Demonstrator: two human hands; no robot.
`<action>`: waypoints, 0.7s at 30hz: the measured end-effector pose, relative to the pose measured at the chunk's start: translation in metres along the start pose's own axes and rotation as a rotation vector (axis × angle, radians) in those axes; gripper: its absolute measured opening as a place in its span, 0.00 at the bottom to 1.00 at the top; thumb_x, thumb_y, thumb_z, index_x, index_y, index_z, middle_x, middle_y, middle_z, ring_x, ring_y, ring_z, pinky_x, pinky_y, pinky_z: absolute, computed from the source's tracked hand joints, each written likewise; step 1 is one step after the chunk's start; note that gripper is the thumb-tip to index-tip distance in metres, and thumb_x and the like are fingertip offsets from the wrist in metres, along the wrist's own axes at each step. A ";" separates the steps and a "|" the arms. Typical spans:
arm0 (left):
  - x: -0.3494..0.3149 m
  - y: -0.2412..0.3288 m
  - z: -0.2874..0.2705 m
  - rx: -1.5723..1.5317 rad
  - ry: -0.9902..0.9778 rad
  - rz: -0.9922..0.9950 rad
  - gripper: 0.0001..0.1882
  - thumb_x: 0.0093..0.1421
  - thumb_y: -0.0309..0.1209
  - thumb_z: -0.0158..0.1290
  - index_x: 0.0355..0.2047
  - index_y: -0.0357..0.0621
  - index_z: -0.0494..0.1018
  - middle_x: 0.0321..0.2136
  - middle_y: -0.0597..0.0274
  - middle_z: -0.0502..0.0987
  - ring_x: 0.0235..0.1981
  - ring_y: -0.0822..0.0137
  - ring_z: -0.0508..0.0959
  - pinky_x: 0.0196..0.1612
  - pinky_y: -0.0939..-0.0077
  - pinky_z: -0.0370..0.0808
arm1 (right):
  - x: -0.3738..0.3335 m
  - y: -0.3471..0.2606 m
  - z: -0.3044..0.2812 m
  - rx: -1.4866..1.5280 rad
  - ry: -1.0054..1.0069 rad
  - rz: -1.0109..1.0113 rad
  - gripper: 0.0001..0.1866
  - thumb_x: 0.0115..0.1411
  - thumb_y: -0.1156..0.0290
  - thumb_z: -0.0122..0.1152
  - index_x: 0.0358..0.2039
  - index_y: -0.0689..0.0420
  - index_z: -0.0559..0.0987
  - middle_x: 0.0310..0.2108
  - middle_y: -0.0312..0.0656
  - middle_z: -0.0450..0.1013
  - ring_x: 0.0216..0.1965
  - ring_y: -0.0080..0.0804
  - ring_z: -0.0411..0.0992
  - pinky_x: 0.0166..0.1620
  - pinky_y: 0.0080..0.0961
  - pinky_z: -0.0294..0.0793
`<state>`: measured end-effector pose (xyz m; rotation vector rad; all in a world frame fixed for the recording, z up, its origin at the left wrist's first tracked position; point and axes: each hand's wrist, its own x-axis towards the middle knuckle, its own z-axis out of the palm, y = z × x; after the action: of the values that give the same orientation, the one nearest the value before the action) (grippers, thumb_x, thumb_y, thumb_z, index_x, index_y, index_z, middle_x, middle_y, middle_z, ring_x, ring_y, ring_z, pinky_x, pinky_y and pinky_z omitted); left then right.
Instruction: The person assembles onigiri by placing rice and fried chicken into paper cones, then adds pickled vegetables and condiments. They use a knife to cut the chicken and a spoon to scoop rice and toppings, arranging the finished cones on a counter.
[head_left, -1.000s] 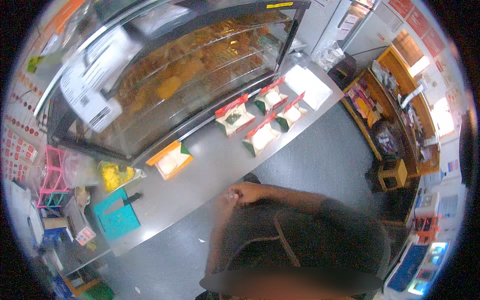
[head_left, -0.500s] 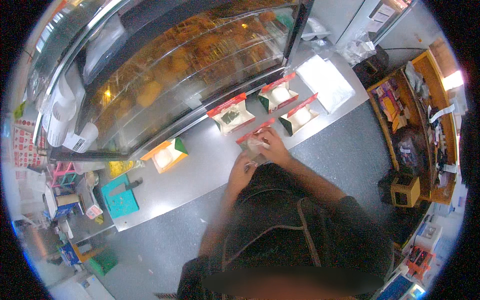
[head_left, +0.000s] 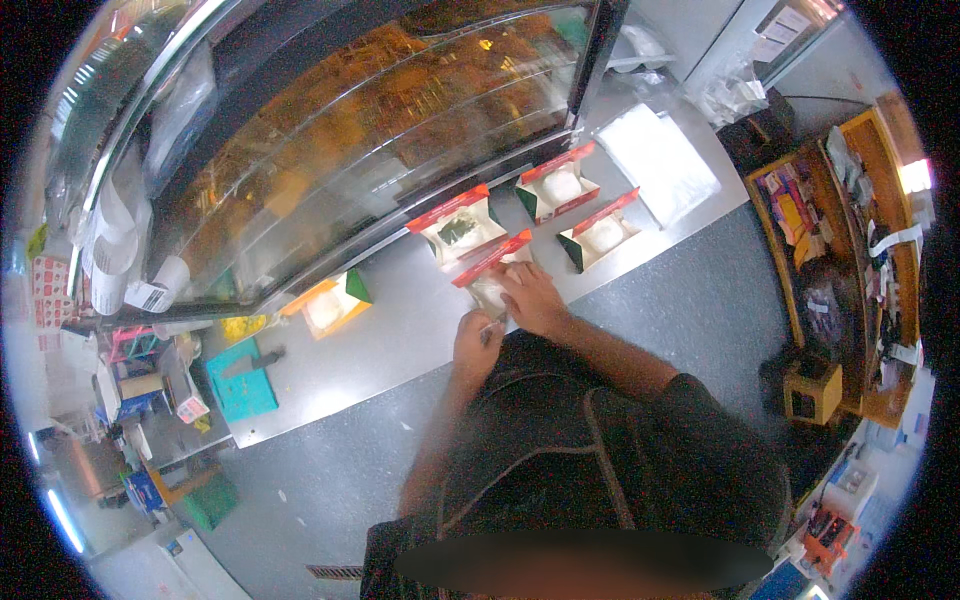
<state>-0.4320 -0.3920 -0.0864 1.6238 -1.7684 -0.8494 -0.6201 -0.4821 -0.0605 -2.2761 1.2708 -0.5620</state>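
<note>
A small open carton (head_left: pixel 488 292) with a raised red flap lies at the counter's front edge, between my hands. My left hand (head_left: pixel 477 342) is closed, fingers curled against the carton's near edge; something small and pale shows at the fingertips. My right hand (head_left: pixel 533 300) reaches over the carton's right side, fingers bent down inside near a whitish thing. Its fingertips are partly hidden, so what they pinch is unclear. Close by stand a red-flapped carton with dark green contents (head_left: pixel 460 232), a carton with a white bundle (head_left: pixel 562 186) and another white-filled carton (head_left: pixel 606 235).
An orange and green carton (head_left: pixel 330 305) holds something white farther left on the steel counter (head_left: pixel 390 355). Beside it lie a teal board (head_left: pixel 243 385) and a dark-handled knife (head_left: pixel 265 358). White sheets (head_left: pixel 660 165) sit right. A glass display case (head_left: pixel 380 120) borders the counter; wooden shelves (head_left: pixel 850 260) stand right.
My right hand has moved from above the carton down into it, and the clear film it pinched is less visible. The carton's red flap sits slightly further left. My left hand stays close.
</note>
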 end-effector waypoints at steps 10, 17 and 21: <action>0.017 0.063 0.004 -0.557 -0.212 -0.075 0.30 0.70 0.37 0.59 0.66 0.35 0.65 0.64 0.40 0.69 0.69 0.48 0.66 0.71 0.55 0.65 | -0.058 0.049 -0.030 0.908 -0.307 0.372 0.21 0.67 0.75 0.64 0.59 0.61 0.74 0.49 0.44 0.81 0.52 0.34 0.79 0.56 0.34 0.78; 0.004 0.016 0.004 -0.199 -0.311 -0.020 0.26 0.69 0.40 0.58 0.62 0.38 0.71 0.61 0.40 0.72 0.64 0.43 0.71 0.69 0.54 0.66 | -0.042 0.152 -0.064 0.267 0.551 0.290 0.15 0.70 0.77 0.60 0.55 0.61 0.73 0.63 0.53 0.72 0.61 0.38 0.74 0.57 0.34 0.78; -0.031 -0.026 0.004 -0.161 -0.256 -0.078 0.25 0.70 0.41 0.57 0.61 0.39 0.72 0.60 0.42 0.73 0.64 0.45 0.71 0.70 0.53 0.66 | -0.010 0.175 -0.069 -0.333 0.362 -0.061 0.23 0.66 0.69 0.61 0.59 0.62 0.73 0.60 0.59 0.72 0.62 0.61 0.71 0.63 0.55 0.72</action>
<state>-0.4160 -0.3622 -0.1093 1.5417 -1.7611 -1.2505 -0.7807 -0.5680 -0.1070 -2.5736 1.5686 -0.8712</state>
